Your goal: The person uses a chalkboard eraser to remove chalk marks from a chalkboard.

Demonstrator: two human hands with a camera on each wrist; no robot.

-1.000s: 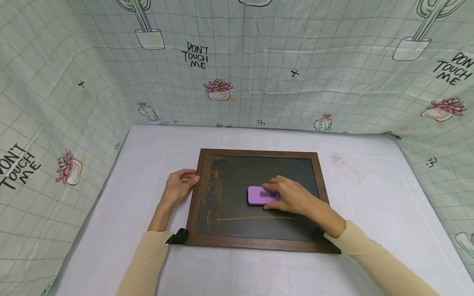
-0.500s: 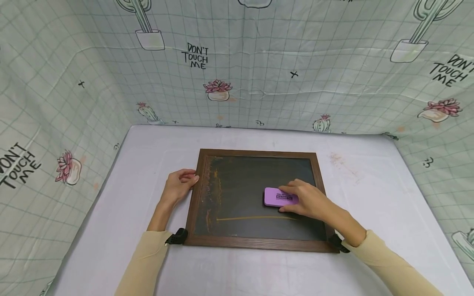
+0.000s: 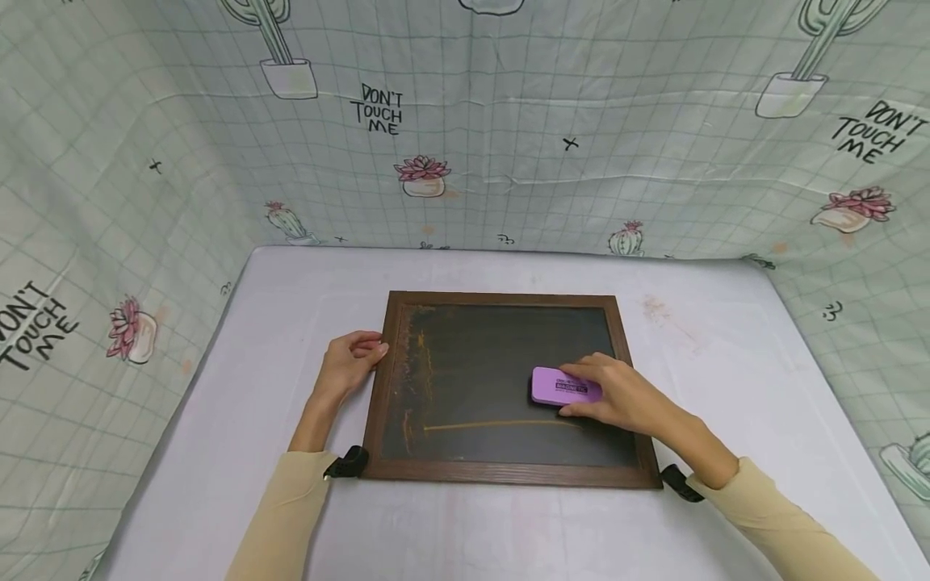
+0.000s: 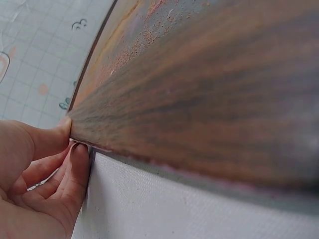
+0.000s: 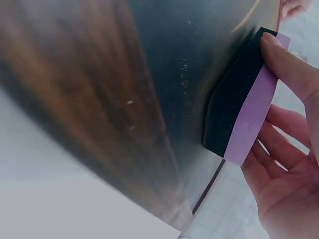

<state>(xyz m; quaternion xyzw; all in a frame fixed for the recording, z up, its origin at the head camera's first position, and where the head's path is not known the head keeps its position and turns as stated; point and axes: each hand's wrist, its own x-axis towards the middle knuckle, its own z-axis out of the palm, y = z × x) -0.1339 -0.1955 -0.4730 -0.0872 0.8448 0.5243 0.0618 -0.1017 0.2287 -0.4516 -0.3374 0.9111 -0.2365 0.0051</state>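
A chalkboard (image 3: 479, 355) in a brown wooden frame lies flat on the table. My left hand (image 3: 349, 361) pinches the left side of that frame; the left wrist view shows the thumb on top of the wood (image 4: 164, 104) and fingertips at its outer edge. In my right hand (image 3: 617, 394) is a purple chalkboard eraser (image 3: 554, 386), gripped across its width by thumb and fingers. Its black felt (image 5: 234, 99) faces the board, right at the dark surface. A yellow chalk line (image 3: 487, 424) runs along the lower part, and orange smears (image 3: 425, 355) mark the left side.
A white cloth covers the table (image 3: 508, 524), with a faint reddish stain (image 3: 664, 315) right of the board. Behind and beside it hangs a checked curtain (image 3: 501, 145) printed with cacti. Black wrist straps (image 3: 350, 462) sit close to the lower frame corners.
My right hand has slid the eraser rightward across the board, from near its middle toward the right side. The left hand keeps its place on the frame. The chalk line looks unchanged.
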